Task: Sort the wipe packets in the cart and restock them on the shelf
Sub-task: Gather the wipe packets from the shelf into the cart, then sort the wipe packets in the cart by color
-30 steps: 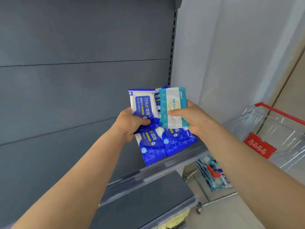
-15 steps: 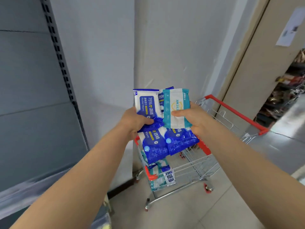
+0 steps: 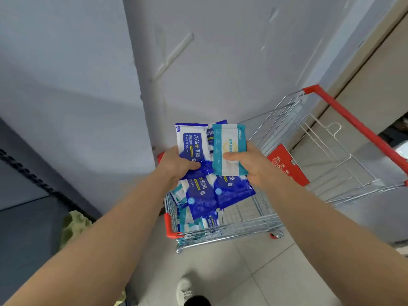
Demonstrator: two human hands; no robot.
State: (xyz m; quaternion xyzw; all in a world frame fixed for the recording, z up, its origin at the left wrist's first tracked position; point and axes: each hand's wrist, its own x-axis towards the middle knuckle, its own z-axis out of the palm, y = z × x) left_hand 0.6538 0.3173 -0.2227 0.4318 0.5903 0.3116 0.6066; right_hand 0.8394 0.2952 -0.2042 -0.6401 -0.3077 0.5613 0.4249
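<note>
My left hand [image 3: 177,165] grips a fan of blue and white alcohol wipe packets [image 3: 199,195], held above the cart. My right hand [image 3: 251,163] pinches a teal and white wipe packet [image 3: 228,140] in front of the blue ones, its thumb pressed on the packet's face. Below my hands stands the wire shopping cart [image 3: 260,226] with a red handle [image 3: 353,122]. More wipe packets [image 3: 196,226] lie in the cart's near left corner. The grey shelf [image 3: 24,188] shows only at the left edge.
A white wall corner [image 3: 141,85] rises behind the cart. A red sign [image 3: 287,165] hangs inside the cart's basket. My shoe [image 3: 187,290] is on the tiled floor. A greenish cloth [image 3: 75,226] lies by the shelf's base.
The view has swung right and down, from the shelf to the cart. Both hands keep the same grip on the packets, which now hang over the cart.
</note>
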